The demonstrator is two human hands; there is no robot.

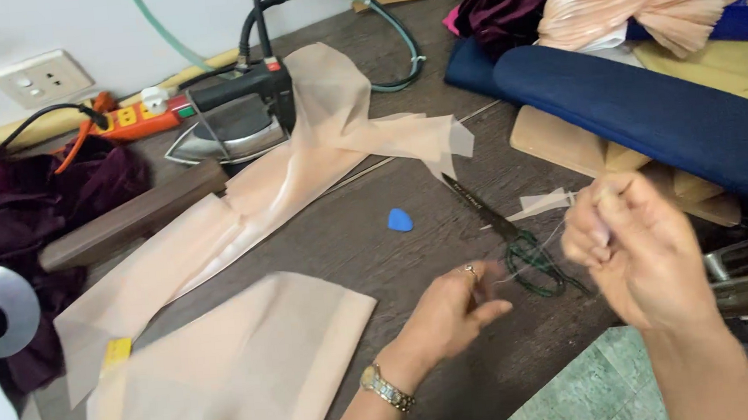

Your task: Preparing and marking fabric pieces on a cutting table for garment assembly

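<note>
At the bottom middle of the frame, the left hand was held low over the dark wooden table, with a gold watch on the wrist and a ring on one finger. Its fingers were pinched close together on the end of a thin pale thread. The thread ran up and to the right to the right hand, which was lifted higher and curled into a loose fist, pinching the other end near the thumb. The thread looked very light and floppy and easy to lose, so it was best held right at its ends with the fingertips, and pulled gently so it would not snap. Just behind the hands, in the middle right, lay scissors with green handles. A little farther back sat a small blue piece of chalk. On the left lay thin, soft peach cloth. Far back, at the upper left, stood a metal iron.
</note>
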